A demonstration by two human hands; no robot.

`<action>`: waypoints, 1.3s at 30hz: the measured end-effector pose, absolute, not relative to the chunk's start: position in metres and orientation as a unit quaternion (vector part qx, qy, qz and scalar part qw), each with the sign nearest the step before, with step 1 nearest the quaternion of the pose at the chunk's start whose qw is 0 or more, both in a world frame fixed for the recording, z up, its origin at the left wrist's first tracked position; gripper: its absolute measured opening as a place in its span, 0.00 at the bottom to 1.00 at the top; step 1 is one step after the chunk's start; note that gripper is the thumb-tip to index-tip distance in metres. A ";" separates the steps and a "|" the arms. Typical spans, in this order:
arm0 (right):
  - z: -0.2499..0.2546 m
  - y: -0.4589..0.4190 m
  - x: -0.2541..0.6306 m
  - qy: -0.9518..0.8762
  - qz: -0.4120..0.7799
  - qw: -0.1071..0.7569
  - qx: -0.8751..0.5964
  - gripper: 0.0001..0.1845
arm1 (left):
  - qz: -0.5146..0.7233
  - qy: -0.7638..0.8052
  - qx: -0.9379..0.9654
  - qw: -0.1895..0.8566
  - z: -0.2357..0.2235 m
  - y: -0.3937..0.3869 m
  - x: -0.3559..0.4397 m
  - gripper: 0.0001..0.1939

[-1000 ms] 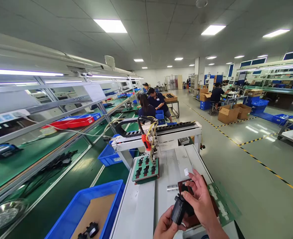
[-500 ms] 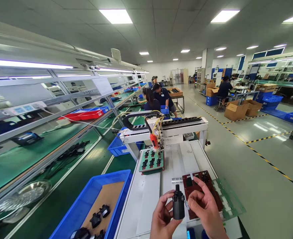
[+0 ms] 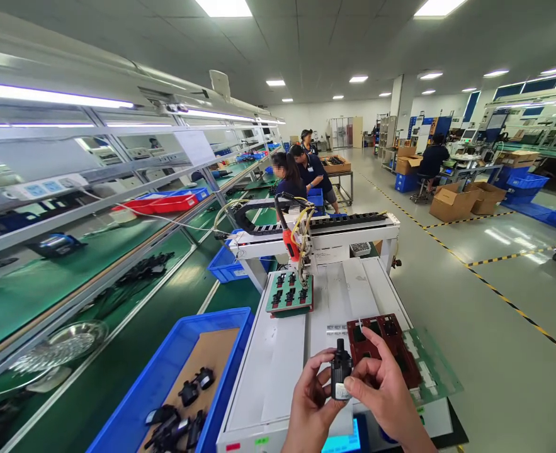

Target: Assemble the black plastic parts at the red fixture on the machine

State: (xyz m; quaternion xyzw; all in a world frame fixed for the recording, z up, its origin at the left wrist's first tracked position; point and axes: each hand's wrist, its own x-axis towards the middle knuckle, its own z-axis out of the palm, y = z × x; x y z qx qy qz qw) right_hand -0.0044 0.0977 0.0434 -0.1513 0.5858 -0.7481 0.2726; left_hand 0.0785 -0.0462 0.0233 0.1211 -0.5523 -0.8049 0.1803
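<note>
My left hand (image 3: 308,397) is closed around a small black pump (image 3: 339,363), a ribbed cylinder held upright with its narrow nozzle on top. A white label (image 3: 341,391) lies against the lower side of its body. The thumb of my right hand (image 3: 385,385) presses on that label's edge, with some fingers curled behind. My right index finger stretches forward, and a thin white strip (image 3: 360,325) shows at its tip. Beyond that finger lies a dark red fixture plate (image 3: 407,357) with dark pockets, partly covered by my right hand.
A gantry machine (image 3: 322,242) spans the white worktable (image 3: 278,358), with a green fixture (image 3: 278,306) of black parts beneath it. A blue bin (image 3: 233,352) at left holds several black parts. A lit screen (image 3: 341,443) sits below my hands. Co-workers (image 3: 313,176) stand farther back.
The white label has come from between my right fingers onto the pump's side, and my right thumb now touches it. The view has tilted slightly downward.
</note>
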 end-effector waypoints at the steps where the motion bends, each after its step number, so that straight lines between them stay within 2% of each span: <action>1: 0.044 0.098 -0.005 0.591 -0.743 0.275 -0.155 0.52 | -0.804 -0.554 0.120 0.181 0.024 -0.047 0.079 0.28; 13: 0.047 0.095 -0.005 0.604 -0.740 0.258 -0.144 0.51 | -0.784 -0.589 0.100 0.168 0.021 -0.055 0.079 0.27; 18: 0.039 0.093 0.000 0.640 -0.722 0.217 -0.148 0.49 | -0.783 -0.589 0.103 0.170 0.022 -0.053 0.081 0.26; 21: 0.031 0.091 0.012 0.691 -0.685 0.134 -0.188 0.45 | -0.786 -0.584 0.107 0.173 0.023 -0.055 0.083 0.26; 24: 0.025 0.089 0.020 0.730 -0.645 -0.040 -0.222 0.39 | -0.790 -0.576 0.108 0.181 0.024 -0.056 0.085 0.28; 26: 0.022 0.087 0.021 0.734 -0.638 -0.078 -0.219 0.39 | -0.786 -0.574 0.111 0.201 0.024 -0.053 0.085 0.28; 32: 0.009 0.077 0.016 0.768 -0.593 0.052 -0.235 0.56 | -0.744 -0.594 0.120 0.281 0.017 -0.036 0.086 0.16; 33: 0.007 0.076 0.016 0.760 -0.603 0.075 -0.230 0.57 | -0.756 -0.585 0.117 0.271 0.014 -0.036 0.087 0.17; 36: 0.004 0.081 0.011 0.702 -0.663 0.156 -0.207 0.51 | -0.835 -0.502 0.107 0.199 0.004 -0.045 0.086 0.28; 39: -0.005 0.093 -0.010 0.685 -0.692 0.152 -0.173 0.46 | -0.927 -0.358 0.086 0.076 -0.006 -0.061 0.085 0.28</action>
